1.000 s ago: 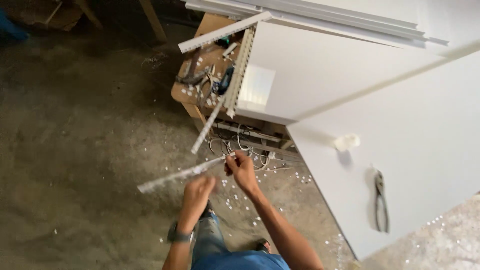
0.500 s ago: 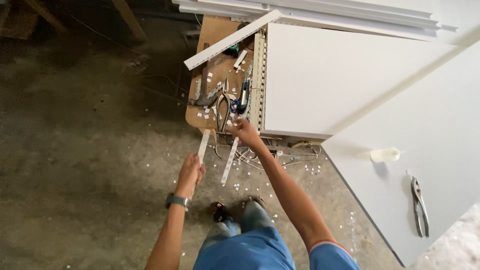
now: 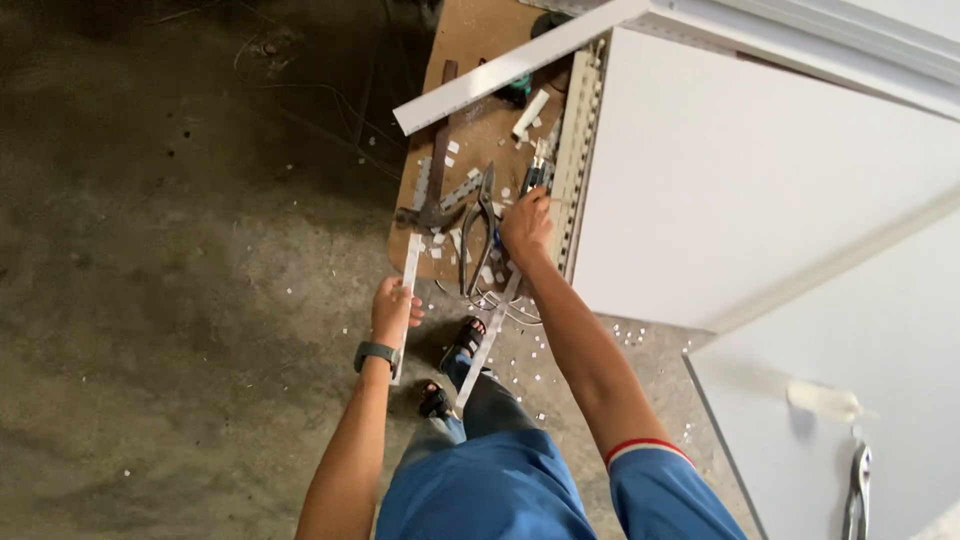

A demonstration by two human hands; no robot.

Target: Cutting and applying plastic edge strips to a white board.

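— Where does everything sit around the board point(image 3: 480, 90)?
— Pliers point(image 3: 478, 225) lie on it, a panel point(image 3: 740, 170) to its right, a long strip point(image 3: 520, 65) across its far end (resting partly on the panel).

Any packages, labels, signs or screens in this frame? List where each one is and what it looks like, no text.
Watch: the only possible screen, on the left wrist just below the left hand; a dark band, its face too small to make out.
No packages, labels or signs show on the brown board, the white panels or the concrete floor.
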